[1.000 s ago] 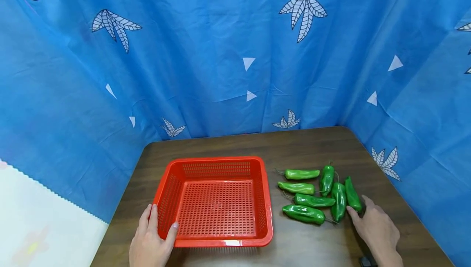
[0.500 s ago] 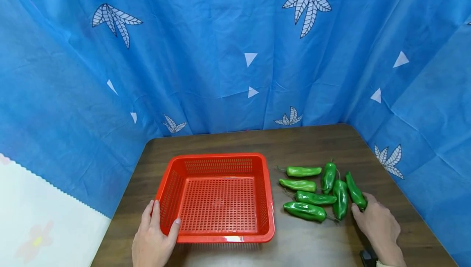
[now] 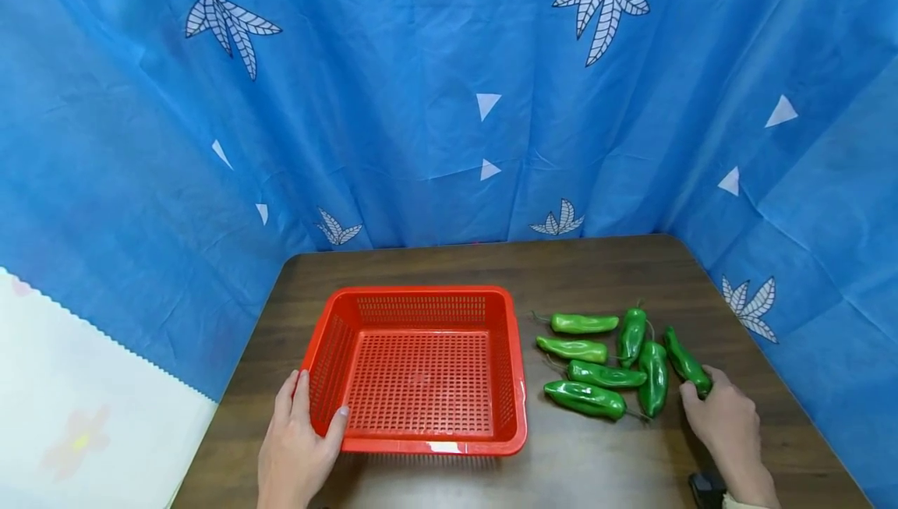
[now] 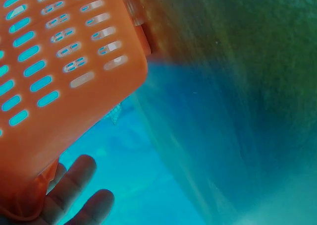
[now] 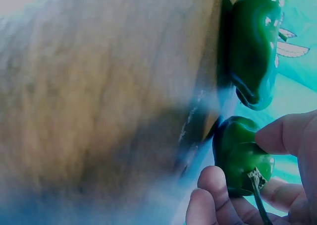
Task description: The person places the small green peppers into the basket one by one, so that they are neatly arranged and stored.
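At the front-left corner of a red plastic basket [image 3: 421, 447], my left hand [image 3: 298, 447] rests with its fingers along the left rim and its thumb over the front rim. The left wrist view shows those fingers [image 4: 81, 173] fairly straight beside the basket's slotted wall [image 4: 74, 101]. Over on the right, my right hand [image 3: 726, 419] pinches the near end of a green pepper [image 3: 684, 361] between thumb and fingers. Seen from the right wrist, this pepper [image 5: 242, 160] has its stem end toward the camera, and another pepper [image 5: 255, 46] lies beyond it.
Several more green peppers lie between basket and right hand, among them a light green pepper [image 3: 584, 324], a dark one [image 3: 585, 400] and an upright-lying one [image 3: 654, 379]. A brown wooden table [image 3: 421, 263] holds everything. Blue patterned curtain [image 3: 421, 127] surrounds its back and sides.
My right hand has closed round the rightmost pepper's near end and shifted it slightly to the right, away from its neighbour. The left hand stays at the basket corner. The head view has shifted slightly.
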A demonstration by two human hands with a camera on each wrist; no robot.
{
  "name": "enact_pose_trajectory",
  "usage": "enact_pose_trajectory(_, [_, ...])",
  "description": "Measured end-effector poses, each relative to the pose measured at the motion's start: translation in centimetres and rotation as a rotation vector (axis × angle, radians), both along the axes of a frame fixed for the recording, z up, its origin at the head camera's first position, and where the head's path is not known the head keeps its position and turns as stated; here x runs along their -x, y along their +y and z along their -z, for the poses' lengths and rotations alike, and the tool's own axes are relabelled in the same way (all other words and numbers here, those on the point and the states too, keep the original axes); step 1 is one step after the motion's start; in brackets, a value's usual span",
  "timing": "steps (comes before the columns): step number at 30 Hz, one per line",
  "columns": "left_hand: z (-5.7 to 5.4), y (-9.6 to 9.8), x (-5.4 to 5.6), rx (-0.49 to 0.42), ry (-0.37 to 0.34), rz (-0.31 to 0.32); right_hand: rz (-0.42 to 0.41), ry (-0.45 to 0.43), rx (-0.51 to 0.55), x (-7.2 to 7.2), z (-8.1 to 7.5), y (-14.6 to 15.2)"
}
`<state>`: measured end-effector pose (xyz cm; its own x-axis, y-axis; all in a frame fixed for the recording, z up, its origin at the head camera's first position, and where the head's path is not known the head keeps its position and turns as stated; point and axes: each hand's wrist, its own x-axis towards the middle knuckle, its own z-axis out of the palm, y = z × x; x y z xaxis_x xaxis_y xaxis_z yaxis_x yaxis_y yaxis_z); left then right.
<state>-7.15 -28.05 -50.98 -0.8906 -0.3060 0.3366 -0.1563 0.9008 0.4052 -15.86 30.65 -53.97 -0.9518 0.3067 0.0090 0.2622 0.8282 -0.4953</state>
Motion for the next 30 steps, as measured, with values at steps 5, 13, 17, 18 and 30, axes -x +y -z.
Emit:
enact_pose_trajectory(5, [-0.2,0.4,0.4,0.008,0.031,0.023,0.046,-0.038,0.037,0.1,-0.5,0.1])
enact_pose_trajectory(13, [-0.1,0.9,0.5,0.021,0.016,0.012,0.055,-0.023,0.057,0.1,-1.4,0.3])
enact_pose_trajectory(17, [0.1,0.8,0.4,0.022,0.033,0.013,0.044,0.030,0.055,0.3,-2.1,0.3])
enact_pose_trajectory(18, [0.2,0.8,0.4,0.022,0.035,0.012,0.042,0.057,0.057,0.3,-2.2,0.2])
enact_pose_trajectory(30, [0.1,1.0,0.5,0.011,-0.044,-0.036,-0.050,0.600,0.016,1.2,-3.6,-1.5])
